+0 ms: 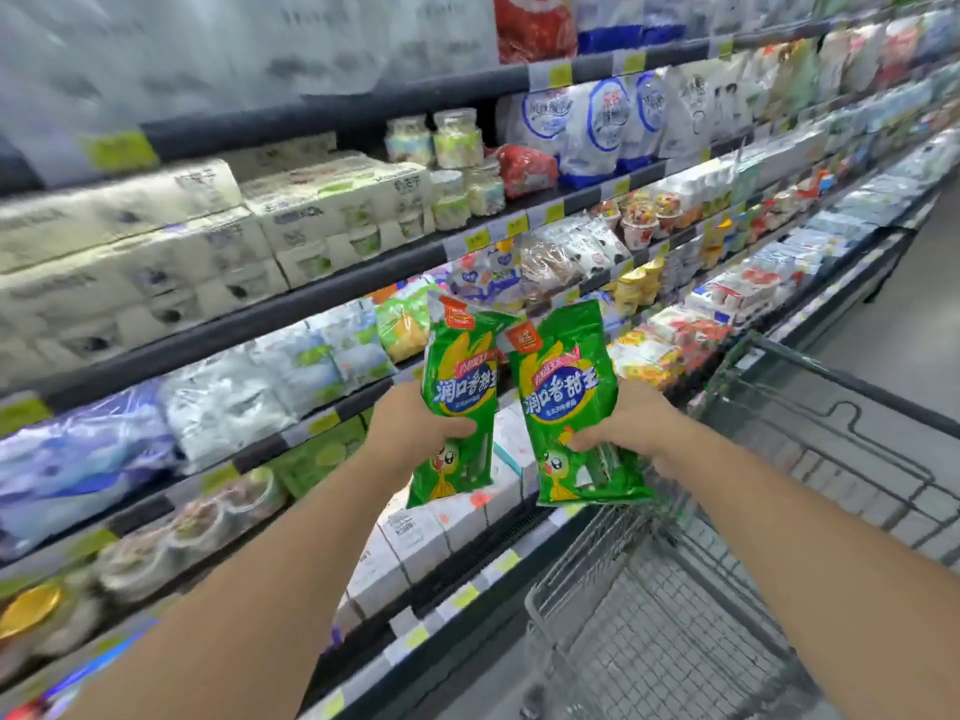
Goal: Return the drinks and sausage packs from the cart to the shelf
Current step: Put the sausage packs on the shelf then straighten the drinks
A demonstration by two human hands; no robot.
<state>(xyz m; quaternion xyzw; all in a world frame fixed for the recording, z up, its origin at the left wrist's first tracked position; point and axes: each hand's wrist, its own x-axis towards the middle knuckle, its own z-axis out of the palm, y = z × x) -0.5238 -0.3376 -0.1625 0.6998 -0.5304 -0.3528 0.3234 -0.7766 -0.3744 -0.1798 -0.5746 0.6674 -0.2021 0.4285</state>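
Glossy plastic sausage packs (566, 402), wire-mesh metal cart (675, 615)

Both hands, left (410, 426) and right (631, 426), each grip an upright green sausage pack (457, 402) (571, 402) before the shelf (291, 304).

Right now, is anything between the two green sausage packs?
No. In the head view, only a narrow gap separates the left pack and right pack; shelved white cartons show behind.

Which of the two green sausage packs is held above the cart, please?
The pack in the right hand, the right sausage pack; the left sausage pack is over the shelf.
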